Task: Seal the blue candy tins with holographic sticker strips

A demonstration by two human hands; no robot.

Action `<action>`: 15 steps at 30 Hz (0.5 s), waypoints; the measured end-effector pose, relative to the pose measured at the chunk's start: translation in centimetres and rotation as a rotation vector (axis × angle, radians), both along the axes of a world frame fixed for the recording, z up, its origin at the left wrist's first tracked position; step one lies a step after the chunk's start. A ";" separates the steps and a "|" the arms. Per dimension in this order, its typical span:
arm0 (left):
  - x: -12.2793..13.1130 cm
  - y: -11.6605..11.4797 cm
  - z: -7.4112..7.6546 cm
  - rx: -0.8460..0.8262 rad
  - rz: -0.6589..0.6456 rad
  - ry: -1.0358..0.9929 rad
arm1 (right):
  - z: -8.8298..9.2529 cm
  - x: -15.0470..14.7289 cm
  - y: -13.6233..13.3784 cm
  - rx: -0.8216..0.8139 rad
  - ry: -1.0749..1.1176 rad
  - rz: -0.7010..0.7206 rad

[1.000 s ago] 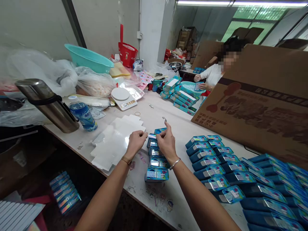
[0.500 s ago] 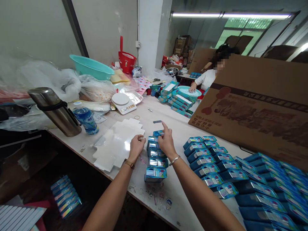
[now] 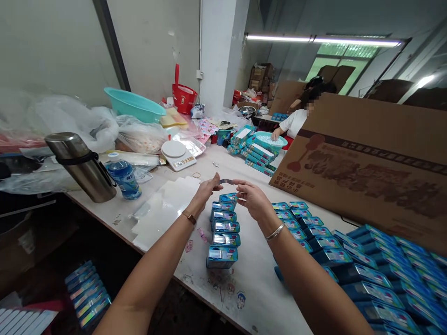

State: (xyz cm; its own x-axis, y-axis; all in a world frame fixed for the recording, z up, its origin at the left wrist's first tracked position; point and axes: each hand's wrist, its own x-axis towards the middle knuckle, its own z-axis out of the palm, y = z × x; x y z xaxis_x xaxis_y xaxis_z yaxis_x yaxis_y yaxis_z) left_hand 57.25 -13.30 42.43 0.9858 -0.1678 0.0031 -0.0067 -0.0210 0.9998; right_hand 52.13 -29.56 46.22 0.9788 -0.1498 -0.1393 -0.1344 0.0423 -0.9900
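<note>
My left hand (image 3: 206,190) and my right hand (image 3: 256,199) pinch the two ends of a short, shiny strip (image 3: 225,181), maybe a clear sticker, stretched slightly bowed between them. Just below the strip stands the farthest blue box (image 3: 227,198) of a row of small blue boxes with rounded corners. Nearest to me in that row is another blue box (image 3: 222,255), with a glossy strip across its top. Flat white sheets with stepped edges (image 3: 162,204) lie left of the row.
Many more blue boxes (image 3: 331,256) stand in rows at right, before a large brown carton (image 3: 366,153). At left are a steel flask (image 3: 82,167), a blue bottle (image 3: 124,177) and a white scale (image 3: 178,156). A co-worker's hand (image 3: 277,134) reaches into a turquoise basin (image 3: 270,145).
The strip hung from my right index finger; now my left hand has come up and grips its other end. My right hand has turned and shifted right. The view has tilted slightly.
</note>
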 end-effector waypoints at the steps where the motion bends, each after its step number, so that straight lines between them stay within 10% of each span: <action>1: 0.0 -0.1 -0.1 0.024 0.012 -0.044 | -0.1 0.1 0.0 -0.031 -0.004 -0.006; 15: 0.6 -0.4 -1.7 0.475 0.212 -0.096 | -4.1 4.7 0.9 -0.672 -0.118 -0.160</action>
State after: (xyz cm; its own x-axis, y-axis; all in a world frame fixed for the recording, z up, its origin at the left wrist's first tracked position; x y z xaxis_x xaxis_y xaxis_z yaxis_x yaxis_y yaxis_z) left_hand 57.89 -13.72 40.74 0.9973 0.0309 0.0668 -0.0436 -0.4827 0.8747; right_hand 56.85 -28.70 42.14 0.9405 -0.3098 0.1398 -0.0678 -0.5741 -0.8159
